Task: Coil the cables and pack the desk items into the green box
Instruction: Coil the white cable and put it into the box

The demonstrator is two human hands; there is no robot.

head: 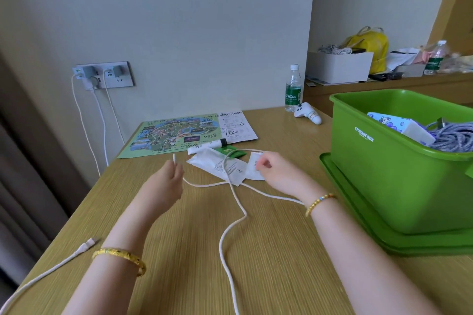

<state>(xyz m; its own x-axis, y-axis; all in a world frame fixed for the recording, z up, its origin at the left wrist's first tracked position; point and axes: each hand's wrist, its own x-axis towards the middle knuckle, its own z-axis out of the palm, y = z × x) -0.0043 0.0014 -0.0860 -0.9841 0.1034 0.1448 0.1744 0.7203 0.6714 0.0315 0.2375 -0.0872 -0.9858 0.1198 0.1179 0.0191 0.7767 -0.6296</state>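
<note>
Head view: left hand pinches cable end, right hand pinches its loop mid-desk over packets. Box at right edge. Risk: slack snags packets, drags them.

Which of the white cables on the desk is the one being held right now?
The loose white cable looping across the desk middle; the left hand pinches its end. The other white cable lies untouched at the desk's near-left edge.

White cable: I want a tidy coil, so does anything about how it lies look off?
Yes. The white cable sprawls loose, crossing itself near the paper packets; the left hand pinches one end.
</note>
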